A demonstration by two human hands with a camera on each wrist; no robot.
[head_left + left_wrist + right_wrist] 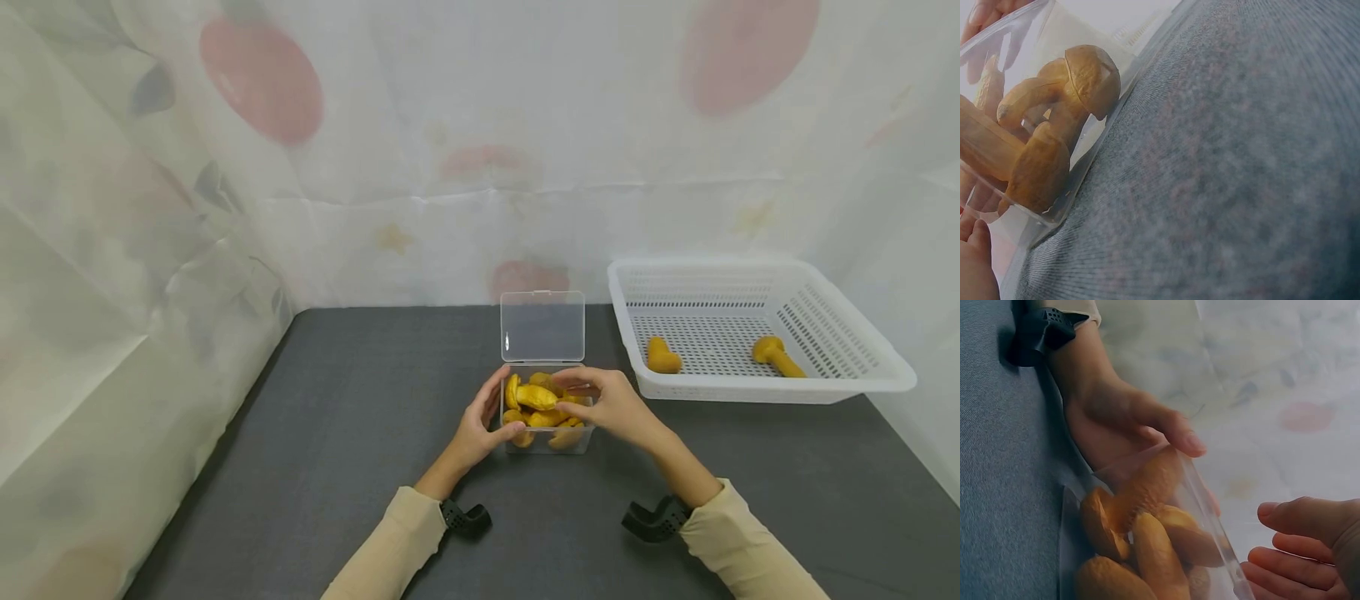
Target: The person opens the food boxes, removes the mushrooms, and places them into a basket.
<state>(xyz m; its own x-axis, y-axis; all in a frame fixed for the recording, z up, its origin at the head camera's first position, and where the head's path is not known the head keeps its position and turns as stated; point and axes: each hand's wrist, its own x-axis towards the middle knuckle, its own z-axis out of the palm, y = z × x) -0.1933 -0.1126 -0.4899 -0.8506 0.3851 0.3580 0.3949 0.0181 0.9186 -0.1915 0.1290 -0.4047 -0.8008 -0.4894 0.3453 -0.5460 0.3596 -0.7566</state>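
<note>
A clear plastic box (551, 442) with its lid (543, 327) swung up at the back stands on the dark table. Yellow-brown mushrooms (537, 397) fill it, some with their caps seen through the wall in the left wrist view. My left hand (474, 427) holds the box at its left side, thumb over the near rim. Over the right part of the box is my right hand (611, 406), its thumb and fingers spread apart. In the right wrist view that right hand (1310, 550) has nothing between thumb and fingers, beside the box wall.
A white perforated basket (855, 383) stands at the back right, close to the box. Inside it lie a short mushroom (663, 357) at the left and a longer mushroom (778, 357) at the right. A patterned pale curtain (450, 242) hangs behind the table (360, 417).
</note>
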